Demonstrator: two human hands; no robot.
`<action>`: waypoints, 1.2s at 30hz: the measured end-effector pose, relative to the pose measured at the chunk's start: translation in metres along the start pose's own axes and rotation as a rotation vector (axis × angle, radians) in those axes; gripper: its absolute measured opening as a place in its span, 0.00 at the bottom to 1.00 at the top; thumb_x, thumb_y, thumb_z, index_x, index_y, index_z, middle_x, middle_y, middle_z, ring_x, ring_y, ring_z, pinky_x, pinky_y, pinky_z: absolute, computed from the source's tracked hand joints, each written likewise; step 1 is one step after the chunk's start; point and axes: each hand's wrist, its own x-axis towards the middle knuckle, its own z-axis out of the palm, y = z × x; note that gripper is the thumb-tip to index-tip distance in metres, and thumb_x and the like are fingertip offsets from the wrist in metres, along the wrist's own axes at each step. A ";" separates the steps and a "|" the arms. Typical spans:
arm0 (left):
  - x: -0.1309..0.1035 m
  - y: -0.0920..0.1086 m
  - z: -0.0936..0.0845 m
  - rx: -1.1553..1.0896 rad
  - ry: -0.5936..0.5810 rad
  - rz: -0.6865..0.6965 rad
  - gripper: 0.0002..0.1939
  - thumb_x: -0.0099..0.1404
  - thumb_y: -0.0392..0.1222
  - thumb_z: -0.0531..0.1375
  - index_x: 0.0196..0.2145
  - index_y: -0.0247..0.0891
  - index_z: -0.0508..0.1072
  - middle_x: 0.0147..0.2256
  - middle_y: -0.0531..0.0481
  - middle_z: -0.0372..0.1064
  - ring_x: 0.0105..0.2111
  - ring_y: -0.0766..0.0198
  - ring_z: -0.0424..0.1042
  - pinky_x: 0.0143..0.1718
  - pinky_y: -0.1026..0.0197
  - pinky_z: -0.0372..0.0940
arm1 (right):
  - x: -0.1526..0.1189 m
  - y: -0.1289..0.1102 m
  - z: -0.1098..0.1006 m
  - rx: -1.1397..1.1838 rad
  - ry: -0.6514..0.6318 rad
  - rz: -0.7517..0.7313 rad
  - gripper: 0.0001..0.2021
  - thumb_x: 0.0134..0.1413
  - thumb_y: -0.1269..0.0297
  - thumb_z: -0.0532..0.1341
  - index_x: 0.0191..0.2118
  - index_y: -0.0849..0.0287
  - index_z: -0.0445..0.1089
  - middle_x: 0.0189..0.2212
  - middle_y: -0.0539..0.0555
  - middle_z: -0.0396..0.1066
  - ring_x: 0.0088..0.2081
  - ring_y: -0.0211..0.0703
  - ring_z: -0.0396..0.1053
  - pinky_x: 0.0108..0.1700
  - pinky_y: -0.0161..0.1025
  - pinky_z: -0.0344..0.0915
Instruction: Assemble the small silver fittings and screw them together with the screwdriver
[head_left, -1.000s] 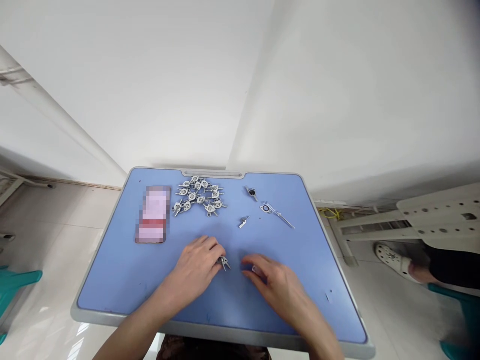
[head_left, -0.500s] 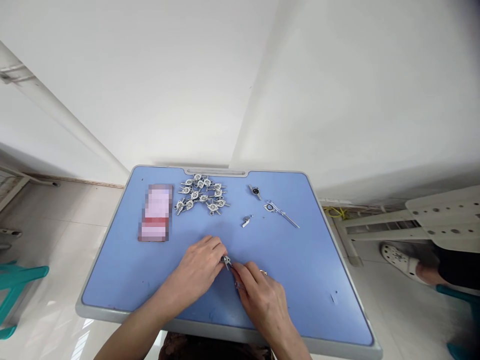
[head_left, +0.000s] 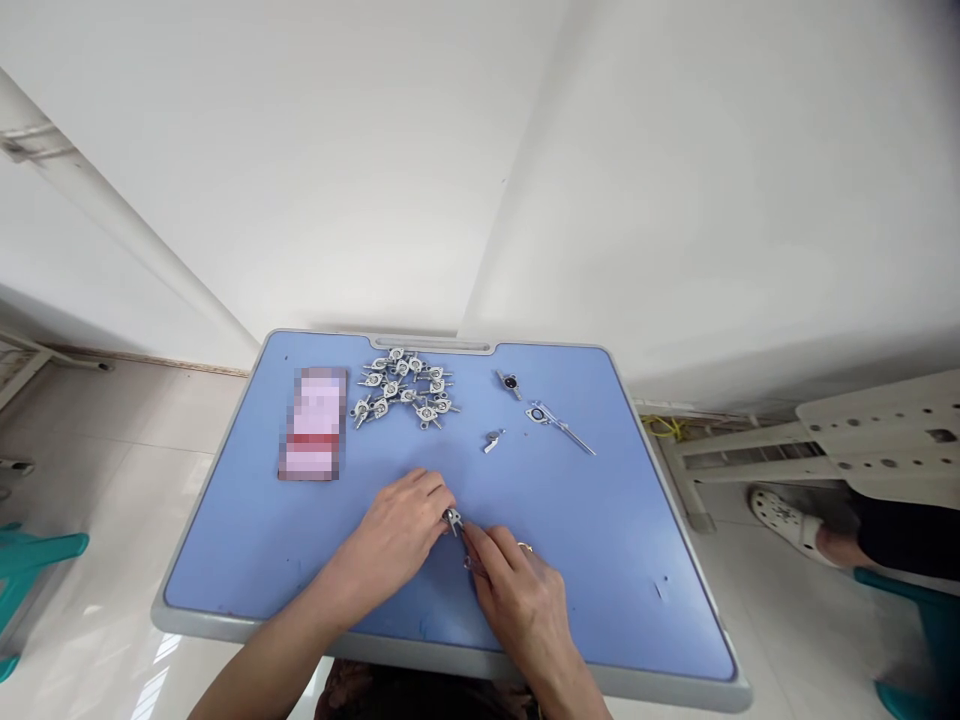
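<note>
Near the front middle of the blue table [head_left: 360,600], my left hand [head_left: 409,515] is closed on a small metal part [head_left: 454,520]. My right hand [head_left: 521,590] is pinched round a thin tool [head_left: 471,562] with a clear handle, its tip close to or touching that part. Several similar metal parts [head_left: 391,388] lie in a group at the back. To the right rest a metal part with a dark centre [head_left: 511,382], a flat metal plate [head_left: 537,415] beside a second thin tool [head_left: 574,437], and a small metal piece [head_left: 492,440].
A phone-like object [head_left: 313,425] with a pixelated face lies at the table's left. White wall [head_left: 375,180] rises behind. A teal stool [head_left: 37,555] stands left; on the right are a white frame [head_left: 885,430] and another person's foot in a white shoe [head_left: 784,520].
The view has shifted slightly. My right hand has turned a little at the tool, while my left hand keeps its grip on the metal part.
</note>
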 end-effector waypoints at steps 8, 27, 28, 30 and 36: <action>0.001 -0.001 -0.001 -0.003 -0.018 -0.016 0.05 0.67 0.30 0.56 0.34 0.38 0.67 0.37 0.52 0.66 0.40 0.62 0.67 0.40 0.59 0.63 | 0.001 0.000 -0.001 0.039 -0.007 0.011 0.14 0.64 0.73 0.48 0.42 0.62 0.71 0.25 0.51 0.69 0.22 0.36 0.61 0.26 0.35 0.54; 0.000 0.008 0.004 0.017 -0.016 -0.070 0.07 0.67 0.30 0.54 0.32 0.38 0.65 0.36 0.52 0.66 0.38 0.61 0.66 0.39 0.58 0.63 | 0.000 0.000 -0.004 0.070 0.006 0.060 0.12 0.65 0.71 0.50 0.40 0.61 0.71 0.24 0.50 0.69 0.22 0.36 0.61 0.26 0.35 0.54; 0.000 0.008 0.004 0.015 -0.017 -0.074 0.07 0.67 0.30 0.54 0.32 0.38 0.65 0.35 0.52 0.66 0.38 0.61 0.66 0.39 0.58 0.63 | -0.001 0.000 -0.004 0.066 0.006 0.058 0.12 0.65 0.72 0.50 0.40 0.61 0.71 0.24 0.50 0.68 0.22 0.36 0.60 0.26 0.35 0.54; 0.000 0.008 0.005 0.010 -0.015 -0.081 0.07 0.67 0.30 0.54 0.32 0.38 0.65 0.35 0.52 0.66 0.38 0.61 0.66 0.38 0.58 0.63 | -0.001 -0.001 -0.003 0.055 0.016 0.059 0.11 0.65 0.72 0.51 0.39 0.61 0.71 0.24 0.49 0.68 0.21 0.36 0.59 0.26 0.35 0.53; 0.000 0.006 0.006 -0.012 0.000 -0.072 0.06 0.67 0.31 0.55 0.32 0.38 0.65 0.35 0.52 0.66 0.38 0.61 0.66 0.39 0.58 0.63 | 0.000 0.000 -0.003 0.056 0.017 0.053 0.11 0.65 0.71 0.51 0.39 0.62 0.71 0.23 0.50 0.68 0.22 0.36 0.61 0.26 0.35 0.54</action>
